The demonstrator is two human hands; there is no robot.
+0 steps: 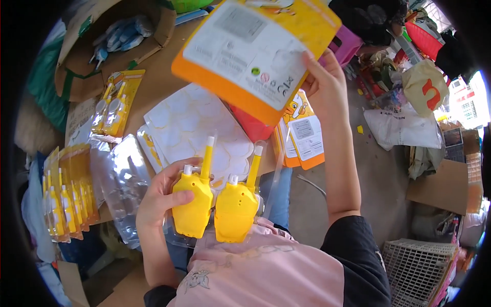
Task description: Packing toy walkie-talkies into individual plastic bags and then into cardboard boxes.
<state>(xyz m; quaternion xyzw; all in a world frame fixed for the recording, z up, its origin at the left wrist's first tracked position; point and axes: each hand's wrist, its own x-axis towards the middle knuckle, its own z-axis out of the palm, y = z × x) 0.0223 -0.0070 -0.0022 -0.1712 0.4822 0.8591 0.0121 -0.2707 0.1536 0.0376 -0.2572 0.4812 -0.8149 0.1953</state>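
My left hand (161,197) grips a clear plastic blister shell with two yellow toy walkie-talkies in it, one on the left (193,210) and one on the right (236,217). Its thumb lies over the left toy; both antennas point away from me, and their tips are white. Raised above the table, an orange and yellow backing card (235,56) with a pale printed panel is pinched along its right side by my right hand (327,77). The card and the shell are apart. More backing cards (309,140) lie beneath my right forearm.
White honeycomb-patterned sheets (189,120) lie on the table beside a red object (250,123). Leftward are clear empty shells (123,179), several carded toy sets (71,202) and another carded set (113,110). A cardboard box (64,77) stands far left; a plastic crate (417,263) sits near right.
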